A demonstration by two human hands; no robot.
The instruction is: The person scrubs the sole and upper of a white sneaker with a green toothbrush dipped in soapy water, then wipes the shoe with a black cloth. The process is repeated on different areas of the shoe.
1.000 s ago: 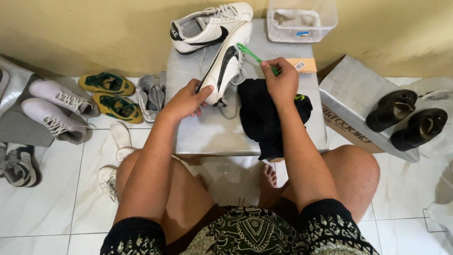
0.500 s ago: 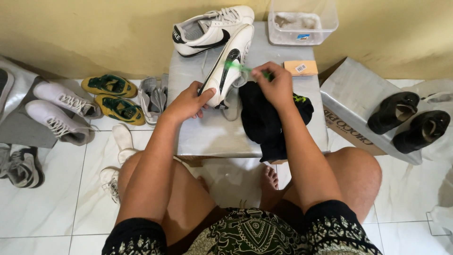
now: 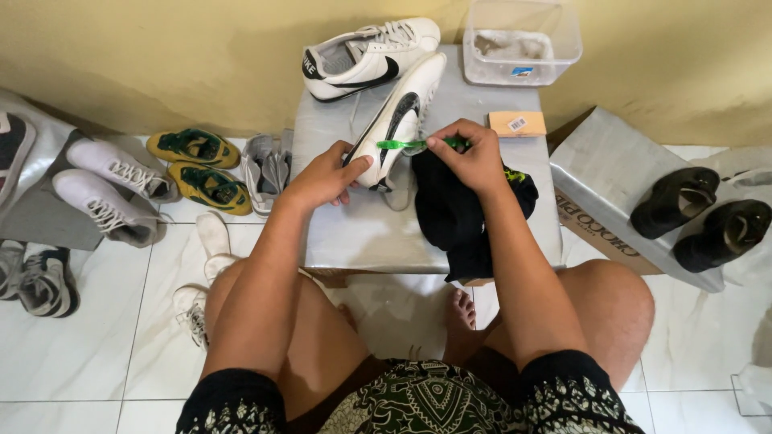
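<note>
**Operator:** At centre frame, on the grey tabletop (image 3: 362,233), report status of the work and condition of both hands.

**Inspector:** Left hand (image 3: 326,173) is closed around the heel end of a white sneaker with a black stripe (image 3: 398,120), which lies on its side with the toe pointing to the upper part of the frame. Right hand (image 3: 474,153) is pinched narrowly on the handle of a green toothbrush (image 3: 402,145), with the bristle end touching the shoe's side panel near the heel. Judged progress: brushing is under way on this shoe. I cannot tell how much of its surface is finished.

**Operator:** Remaining items?

**Inspector:** A matching second sneaker (image 3: 366,56) rests at the top of the tabletop, just beyond the held shoe, touched by neither hand; by my estimate it is either waiting or complete, and the picture does not settle which. A black cloth (image 3: 462,217) lies under the right wrist, draped over the near edge. A clear plastic tub (image 3: 523,40) stands at upper right, well apart from both hands.

**Operator:** Position of the held shoe relative to the hands?

**Inspector:** Between them, slightly above.
</note>
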